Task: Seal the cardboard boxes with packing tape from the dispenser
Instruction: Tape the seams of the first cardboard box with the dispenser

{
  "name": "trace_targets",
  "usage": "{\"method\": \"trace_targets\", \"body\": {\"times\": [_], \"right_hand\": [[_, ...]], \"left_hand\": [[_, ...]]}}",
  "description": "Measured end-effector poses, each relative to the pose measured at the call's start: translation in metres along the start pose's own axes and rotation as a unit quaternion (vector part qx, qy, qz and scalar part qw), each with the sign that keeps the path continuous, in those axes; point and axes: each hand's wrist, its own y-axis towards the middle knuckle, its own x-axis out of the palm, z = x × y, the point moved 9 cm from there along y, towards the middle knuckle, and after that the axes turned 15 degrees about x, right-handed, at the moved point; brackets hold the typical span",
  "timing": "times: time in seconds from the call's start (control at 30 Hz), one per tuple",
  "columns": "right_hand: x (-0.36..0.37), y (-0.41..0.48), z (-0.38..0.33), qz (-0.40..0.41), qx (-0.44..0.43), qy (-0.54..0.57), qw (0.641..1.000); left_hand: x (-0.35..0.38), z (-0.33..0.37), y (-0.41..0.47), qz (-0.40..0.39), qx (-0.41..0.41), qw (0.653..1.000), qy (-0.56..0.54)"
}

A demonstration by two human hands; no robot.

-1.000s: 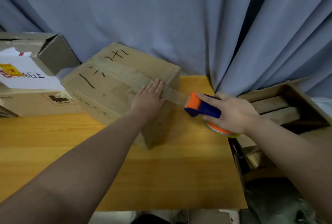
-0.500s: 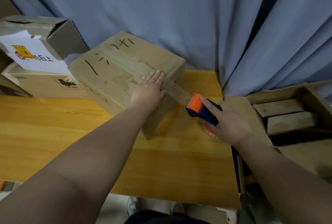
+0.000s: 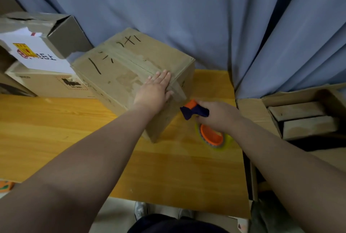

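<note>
Left hand point(image 3: 156, 92) lies flat, fingers spread, on the cardboard box point(image 3: 131, 75) top near its right edge. Right hand point(image 3: 220, 115) grips the tape dispenser point(image 3: 196, 111) just right of the box, tape strip point(image 3: 178, 90) running down the box side.

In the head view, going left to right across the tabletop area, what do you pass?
White-labelled box → marked cardboard box → left hand flat on its top → tape dispenser gripped in the right hand → open box holding wooden blocks.
</note>
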Motion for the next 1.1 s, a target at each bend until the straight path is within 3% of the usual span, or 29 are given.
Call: {"method": "trace_targets", "body": {"times": [0.27,0.37,0.43,0.5,0.6,0.73,0.8,0.97,1.1], "right_hand": [[-0.003,0.028,-0.032,-0.084,0.035,-0.124,0.988],[0.034,0.019,0.0,-0.132,0.063,-0.279,0.949],[0.05,0.014,0.02,-0.135,0.08,-0.17,0.973],[0.05,0.019,0.032,-0.132,0.124,0.062,0.982],[0.062,0.033,0.046,-0.121,0.206,0.261,0.935],[0.104,0.025,0.053,-0.116,0.289,0.417,0.854],[0.123,0.019,0.05,-0.116,0.319,0.423,0.84],[0.152,0.017,0.034,-0.088,0.319,0.332,0.883],[0.122,0.018,0.013,0.051,0.273,0.3,0.913]], "left_hand": [[-0.001,0.001,0.0,-0.012,0.002,1.0,0.016],[0.0,0.0,-0.001,-0.015,0.005,1.0,0.0],[0.0,0.001,-0.001,-0.013,0.012,1.0,-0.002],[0.0,0.002,0.0,-0.011,0.023,1.0,-0.009],[0.0,0.003,-0.003,-0.023,0.037,0.999,-0.003],[0.003,0.003,-0.023,-0.025,0.104,0.994,-0.015],[0.0,-0.002,-0.041,-0.023,0.144,0.989,-0.034],[-0.004,-0.031,-0.084,-0.04,0.219,0.974,-0.041],[-0.009,-0.04,-0.095,-0.04,0.256,0.965,-0.044]]}}
